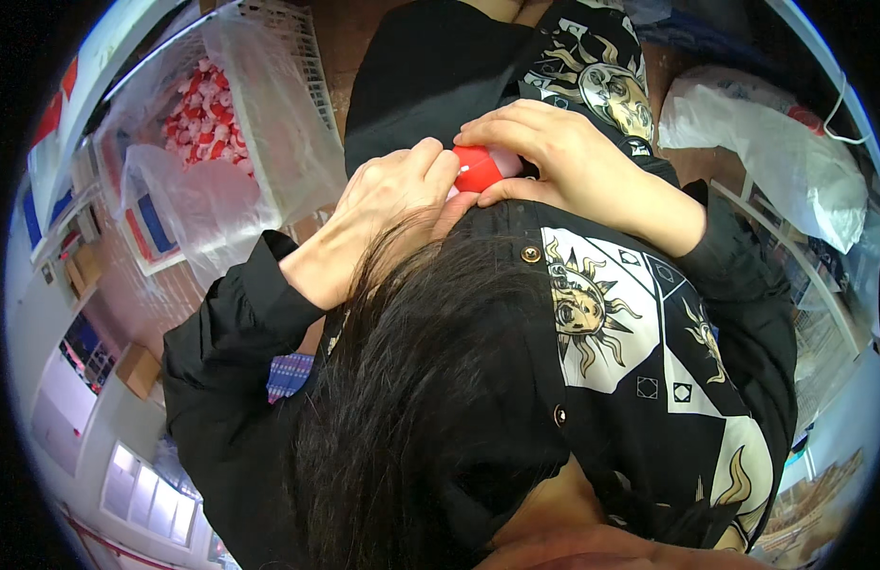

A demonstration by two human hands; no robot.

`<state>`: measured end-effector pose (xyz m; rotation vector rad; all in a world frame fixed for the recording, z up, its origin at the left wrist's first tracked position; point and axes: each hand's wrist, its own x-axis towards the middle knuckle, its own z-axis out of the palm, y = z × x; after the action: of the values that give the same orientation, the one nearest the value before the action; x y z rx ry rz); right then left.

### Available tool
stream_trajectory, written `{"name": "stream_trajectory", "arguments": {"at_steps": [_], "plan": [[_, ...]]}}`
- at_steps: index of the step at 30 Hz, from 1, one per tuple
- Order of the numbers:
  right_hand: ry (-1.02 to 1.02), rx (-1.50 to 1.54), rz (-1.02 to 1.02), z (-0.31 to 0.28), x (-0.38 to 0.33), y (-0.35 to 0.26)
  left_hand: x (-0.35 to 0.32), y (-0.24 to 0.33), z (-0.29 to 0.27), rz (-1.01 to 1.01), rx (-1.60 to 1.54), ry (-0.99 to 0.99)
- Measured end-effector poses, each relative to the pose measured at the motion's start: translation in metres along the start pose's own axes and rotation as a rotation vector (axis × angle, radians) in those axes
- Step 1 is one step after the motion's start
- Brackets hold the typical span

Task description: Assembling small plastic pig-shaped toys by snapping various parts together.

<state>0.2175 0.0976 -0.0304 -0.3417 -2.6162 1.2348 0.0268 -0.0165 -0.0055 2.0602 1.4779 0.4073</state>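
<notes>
Over my lap, both hands meet around a small, rounded, glossy red and pale pink piece (479, 169). My left hand (392, 195) is closed on its left end, with the fingers bent and the knuckles up. From the other side, my right hand (563, 152) grips the piece between thumb and curled fingers. The red middle shows between the two hands, with pale pink beside it. Its ends are covered by my fingers, and its exact kind cannot be made out.
To the left stands a white crate (297, 190) lined with a clear plastic bag (269, 85); many small red and pink pieces (207, 119) lie inside. A white plastic bag (763, 142) sits at the right by a rack (791, 247). Cardboard boxes (138, 370) are farther left.
</notes>
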Motion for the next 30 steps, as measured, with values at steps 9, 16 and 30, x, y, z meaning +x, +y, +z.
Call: {"name": "stream_trajectory", "arguments": {"at_steps": [9, 16, 30], "plan": [[-0.037, 0.087, 0.052, -0.004, 0.006, 0.001, -0.003, -0.001, -0.004, -0.064, -0.120, 0.034], [0.115, 0.173, 0.132, -0.006, 0.001, -0.009, -0.012, 0.012, -0.016, -0.210, -0.310, 0.254], [0.443, 0.146, 0.195, 0.002, 0.032, 0.016, 0.023, 0.015, 0.019, -0.320, -0.515, 0.457]]}}
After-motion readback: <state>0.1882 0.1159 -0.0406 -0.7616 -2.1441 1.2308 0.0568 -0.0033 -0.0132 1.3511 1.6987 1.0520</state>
